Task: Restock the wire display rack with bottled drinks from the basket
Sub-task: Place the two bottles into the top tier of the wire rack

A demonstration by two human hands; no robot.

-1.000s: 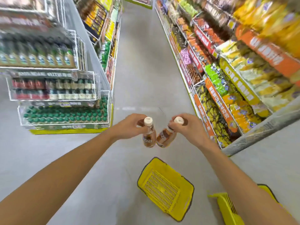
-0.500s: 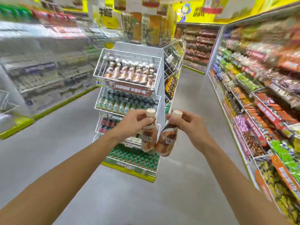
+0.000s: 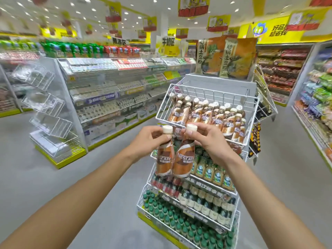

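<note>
Pinching left bottle [image 3: 164,159] in left grip [image 3: 149,141] and right bottle [image 3: 183,159] in right grip [image 3: 208,141] by the necks only, just before the rack's crowded top tier [image 3: 224,95]: could slip, or topple leaning stock [image 3: 206,115] there.

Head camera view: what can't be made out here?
1. Necks of the left bottle and right bottle, head view: covered by fingers of the left hand and right hand.
2. Wire rack second tier, head view: partly behind the bottles.
3. Left shelves, head view: blurred.
4. Basket: outside the frame.
</note>
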